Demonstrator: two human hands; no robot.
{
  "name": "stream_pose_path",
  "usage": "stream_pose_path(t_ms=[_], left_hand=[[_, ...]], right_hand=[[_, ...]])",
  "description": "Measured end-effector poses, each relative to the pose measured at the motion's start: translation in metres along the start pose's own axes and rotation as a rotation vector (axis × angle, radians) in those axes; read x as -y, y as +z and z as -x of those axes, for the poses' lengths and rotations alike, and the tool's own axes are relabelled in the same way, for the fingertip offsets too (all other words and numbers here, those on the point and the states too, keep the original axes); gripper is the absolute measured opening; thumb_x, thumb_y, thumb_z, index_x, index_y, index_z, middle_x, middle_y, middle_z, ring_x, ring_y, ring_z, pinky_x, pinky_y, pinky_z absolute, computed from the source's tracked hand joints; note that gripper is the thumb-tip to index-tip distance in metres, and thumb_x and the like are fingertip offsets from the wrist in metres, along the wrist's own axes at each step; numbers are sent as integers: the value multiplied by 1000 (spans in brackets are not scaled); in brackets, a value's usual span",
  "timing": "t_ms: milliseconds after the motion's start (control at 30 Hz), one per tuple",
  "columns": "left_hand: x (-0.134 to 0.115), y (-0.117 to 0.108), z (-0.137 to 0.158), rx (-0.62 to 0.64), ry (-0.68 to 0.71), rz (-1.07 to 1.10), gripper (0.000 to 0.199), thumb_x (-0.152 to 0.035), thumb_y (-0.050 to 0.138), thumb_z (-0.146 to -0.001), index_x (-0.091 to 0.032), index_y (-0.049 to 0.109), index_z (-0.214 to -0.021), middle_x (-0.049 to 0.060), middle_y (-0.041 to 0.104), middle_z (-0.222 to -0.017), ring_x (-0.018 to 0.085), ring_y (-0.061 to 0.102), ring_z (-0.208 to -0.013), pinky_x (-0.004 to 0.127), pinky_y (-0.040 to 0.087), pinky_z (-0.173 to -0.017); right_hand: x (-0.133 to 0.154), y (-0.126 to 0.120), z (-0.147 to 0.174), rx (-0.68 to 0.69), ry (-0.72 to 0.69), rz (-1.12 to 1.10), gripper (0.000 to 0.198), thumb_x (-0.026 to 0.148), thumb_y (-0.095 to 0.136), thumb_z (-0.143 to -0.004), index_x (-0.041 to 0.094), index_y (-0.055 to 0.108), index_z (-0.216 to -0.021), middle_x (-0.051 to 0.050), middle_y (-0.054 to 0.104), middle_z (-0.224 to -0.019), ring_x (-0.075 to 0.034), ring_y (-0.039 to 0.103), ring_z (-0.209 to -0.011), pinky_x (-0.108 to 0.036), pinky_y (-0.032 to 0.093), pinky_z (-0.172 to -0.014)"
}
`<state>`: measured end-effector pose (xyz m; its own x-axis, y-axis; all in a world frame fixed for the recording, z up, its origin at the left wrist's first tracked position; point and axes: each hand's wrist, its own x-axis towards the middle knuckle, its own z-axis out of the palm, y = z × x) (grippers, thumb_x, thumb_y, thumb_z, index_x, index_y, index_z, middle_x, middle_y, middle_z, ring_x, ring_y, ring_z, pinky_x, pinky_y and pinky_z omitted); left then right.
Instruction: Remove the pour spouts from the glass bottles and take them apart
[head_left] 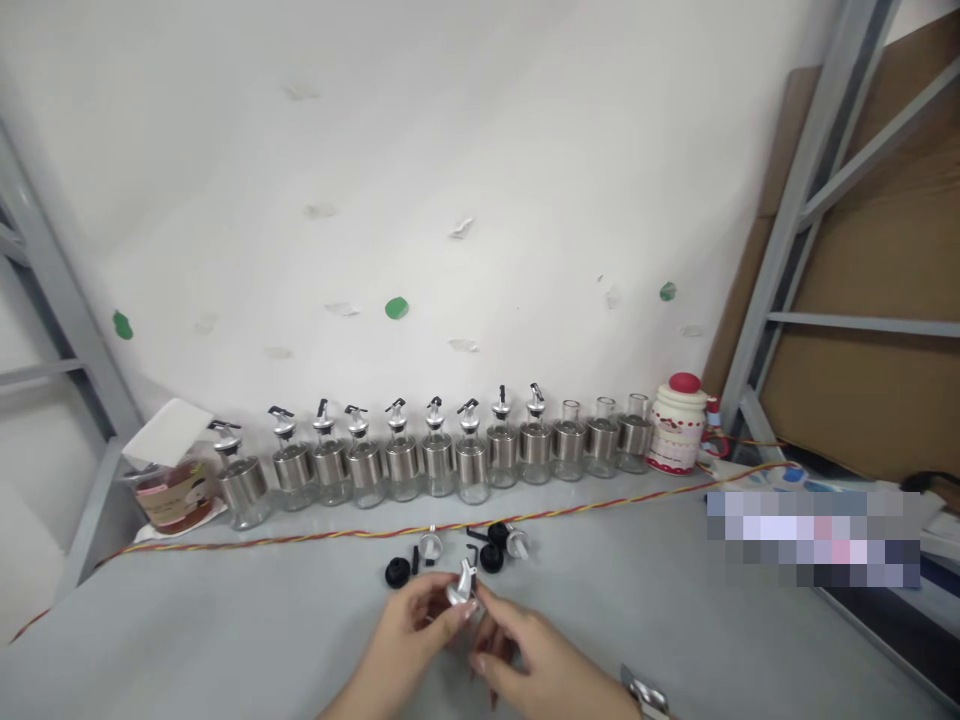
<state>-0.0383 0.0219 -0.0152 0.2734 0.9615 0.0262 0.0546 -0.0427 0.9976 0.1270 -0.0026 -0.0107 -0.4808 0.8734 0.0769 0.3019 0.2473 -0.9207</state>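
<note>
While the silver pourer [459, 594] is clamped in the left hand [417, 618], spout [466, 572] upward, the right hand [519, 638] is positioned just beside it, its grip state indeterminable.

Your left grip [420, 608] covers the underside of the metal spout [463, 590], and you cannot tell what the fingers of your right grip [514, 640] hold beneath it. Both your forearms [369, 690] run off the bottom edge. A pixelated patch [814, 540] masks the desk's [225, 620] right side; the cardboard [885, 270] leaves at the right edge.
</note>
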Motion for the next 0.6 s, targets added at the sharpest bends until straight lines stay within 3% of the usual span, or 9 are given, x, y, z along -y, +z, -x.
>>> stream_pose_path(t_ms=[100,233,300,367,467,600], left_hand=[[1,1,1,60,40,-145,37,-45,59,-69,-13,63,-88,6,63,-80,18,56,-72,26,43,-63],[-6,5,7,110,173,-369,33,-41,46,-80,-15,66,-75,3,59,-73,17,54,-73,25,41,-69],[-10,7,11,147,193,-391,34,-39,40,-84,-17,66,-79,3,59,-78,17,54,-78,25,41,-73],[-11,8,14,176,144,-358,36,-40,37,-85,-18,65,-87,5,57,-85,17,54,-80,23,45,-66],[-8,9,14,190,74,-342,37,-44,37,-84,-19,63,-93,6,54,-91,16,54,-74,19,45,-50],[-5,8,12,171,91,-389,36,-44,38,-83,-18,62,-89,4,52,-86,14,54,-70,19,44,-50]], right_hand=[[6,-2,1,-35,-33,25,42,22,50,-76,18,47,-118,-3,62,-78,-15,56,-67,-23,45,-64],[10,-4,2,-92,-58,70,52,24,57,-72,19,43,-122,-6,60,-98,-17,56,-76,-25,45,-71],[10,-5,3,-109,-64,102,53,24,57,-73,19,43,-123,-8,56,-109,-18,55,-84,-26,43,-78],[10,-6,3,-129,-69,140,50,24,55,-74,20,44,-122,-8,54,-114,-19,54,-92,-27,41,-83],[11,-7,4,-168,-80,183,43,25,53,-76,20,47,-118,-8,54,-113,-19,53,-96,-27,39,-85],[13,-7,4,-220,-78,230,28,23,52,-75,20,56,-104,-5,60,-96,-18,56,-85,-25,42,-77]])
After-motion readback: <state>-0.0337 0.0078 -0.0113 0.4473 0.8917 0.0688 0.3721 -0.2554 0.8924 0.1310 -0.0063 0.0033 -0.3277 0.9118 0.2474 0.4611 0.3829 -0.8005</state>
